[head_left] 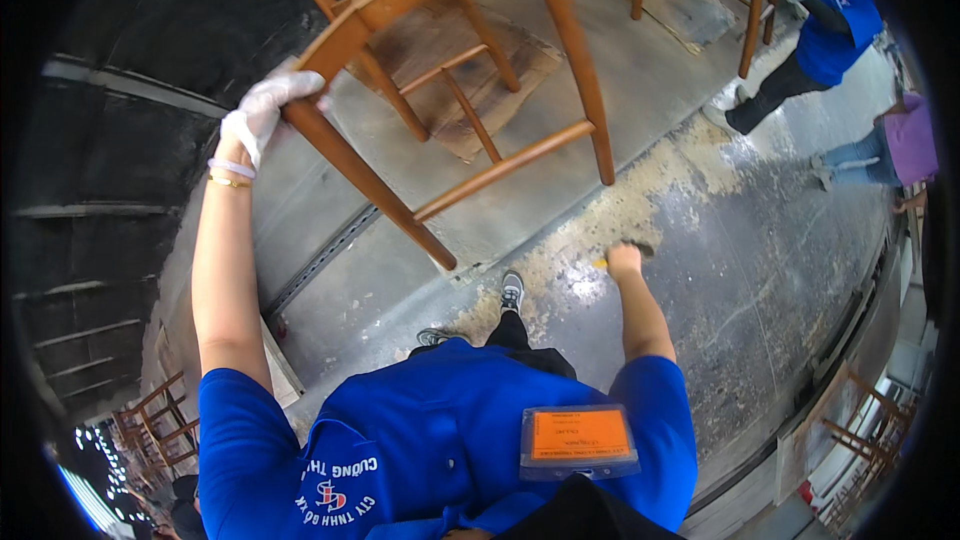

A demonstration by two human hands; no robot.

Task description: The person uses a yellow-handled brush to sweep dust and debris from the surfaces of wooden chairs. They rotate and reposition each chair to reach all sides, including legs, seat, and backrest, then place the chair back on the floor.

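My left hand (268, 112), in a thin white glove, is closed around the upper corner of a brown wooden chair frame (505, 171). The seat opening of the chair has no panel in it, and bare legs and stretchers show below. Lower down and to the right, my bare right hand (625, 260) is closed in a fist around a small tool (645, 249). A yellow end pokes out on its left side and a dark end on its right; the rest is hidden by the fingers. This hand is apart from the chair.
Under the chair lies a brown cardboard sheet (540, 55) on the grey floor. At the upper right, a person in blue (838, 30) handles another wooden chair (752, 25). A person in purple (908, 140) stands farther right. A dark wall (110, 160) rises on the left.
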